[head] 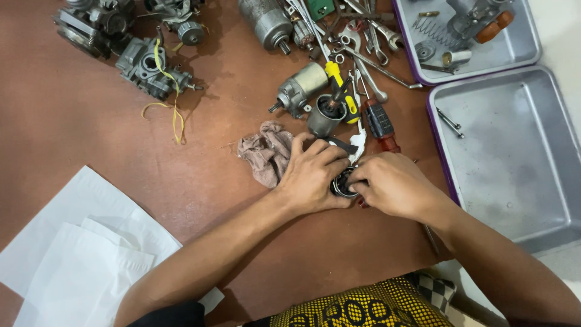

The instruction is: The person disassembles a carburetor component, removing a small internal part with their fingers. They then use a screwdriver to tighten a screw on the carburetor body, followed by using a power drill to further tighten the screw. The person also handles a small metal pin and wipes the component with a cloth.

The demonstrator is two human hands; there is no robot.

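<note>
- Reddish-brown worktop (72, 121), parts scattered all over
- Grey metal tray (514, 157) off to the right
- Left hand (311, 175) and right hand (393, 184) both gripping a small round motor part (342, 183) between them, mid-worktop
- Dirty rag (266, 151) just left

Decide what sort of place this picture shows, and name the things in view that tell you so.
Probably a small-engine repair workshop, worked on the floor: carburetors and starter motors lie loose, wrenches and screwdrivers are scattered, and both hands hold a small round motor part.
</note>
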